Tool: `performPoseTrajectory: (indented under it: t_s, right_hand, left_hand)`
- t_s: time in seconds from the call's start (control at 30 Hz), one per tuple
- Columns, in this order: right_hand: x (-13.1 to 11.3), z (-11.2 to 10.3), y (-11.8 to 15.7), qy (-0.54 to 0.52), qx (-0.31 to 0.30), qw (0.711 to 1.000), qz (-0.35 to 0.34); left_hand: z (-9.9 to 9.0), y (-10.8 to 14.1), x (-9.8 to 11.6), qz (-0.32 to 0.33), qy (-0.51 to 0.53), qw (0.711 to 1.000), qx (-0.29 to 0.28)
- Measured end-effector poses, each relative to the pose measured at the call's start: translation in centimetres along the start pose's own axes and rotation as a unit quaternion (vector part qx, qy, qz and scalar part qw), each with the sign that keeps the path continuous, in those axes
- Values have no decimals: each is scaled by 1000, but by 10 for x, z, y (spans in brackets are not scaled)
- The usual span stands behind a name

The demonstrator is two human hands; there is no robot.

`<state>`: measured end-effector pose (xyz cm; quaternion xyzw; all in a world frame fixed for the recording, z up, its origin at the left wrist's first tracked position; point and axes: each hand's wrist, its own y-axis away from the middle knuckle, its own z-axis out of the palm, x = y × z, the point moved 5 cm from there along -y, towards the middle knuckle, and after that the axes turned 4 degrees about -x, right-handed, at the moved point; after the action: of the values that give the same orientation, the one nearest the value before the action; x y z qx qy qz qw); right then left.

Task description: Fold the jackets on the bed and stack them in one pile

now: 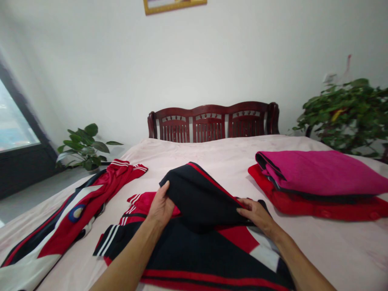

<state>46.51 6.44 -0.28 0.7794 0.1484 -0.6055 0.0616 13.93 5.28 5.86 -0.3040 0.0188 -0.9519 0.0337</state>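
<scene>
While I watch from afar, my left hand (160,208) pinches a raised fold of the black-and-red track jacket (197,198) on the middle of the bed (194,155). My right hand (256,214) seems half-closed on its far edge, beside a folded magenta cloth (318,173).

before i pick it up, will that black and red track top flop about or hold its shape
Probably floppy: the black and red track top bends and sags where the left hand and right hand raise a fold. It is likely light for its size, as the fingers seem to lift that fold easily. Its smooth-looking fabric may also slide a little on the pale bedsheet.
</scene>
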Motion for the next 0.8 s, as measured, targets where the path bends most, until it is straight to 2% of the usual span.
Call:
performPoseTrajectory:
  t_s: [0.07, 0.13, 0.2, 0.27, 0.4, 0.47, 0.53, 0.67, 0.73, 0.8]
  right_hand:
    - [-3, 0, -2, 59, 21, 998, -14]
    - [-8, 3, -2, 112, 33, 993, -29]
    - [-11, 7, -2, 154, 29, 987, -39]
    - [-11, 9, -2, 189, 28, 981, -42]
    - [-9, 7, -2, 207, 38, 977, -46]
    - [-8, 6, -3, 205, 37, 977, -46]
    - [-8, 7, -4, 208, 31, 977, -44]
    - [-5, 9, -4, 211, 30, 976, -37]
    - [-2, 10, -5, 204, 33, 978, -37]
    - [-1, 9, -7, 201, 30, 978, -40]
  left_hand:
    - [-27, 8, 19, -29, 8, 999, 37]
    - [-59, 12, 26, -98, -18, 990, 97]
    - [-82, 14, 29, -154, -54, 977, 138]
    - [-87, 14, 35, -151, -57, 977, 138]
    - [-63, 13, 66, -19, 31, 997, 73]
    - [-57, 14, 78, 5, 41, 996, 78]
    - [-66, 16, 83, -21, 11, 991, 129]
    - [-106, 20, 80, -103, -86, 958, 255]
    - [-118, 20, 83, -106, -120, 951, 265]
    - [-121, 19, 92, -78, -135, 958, 243]
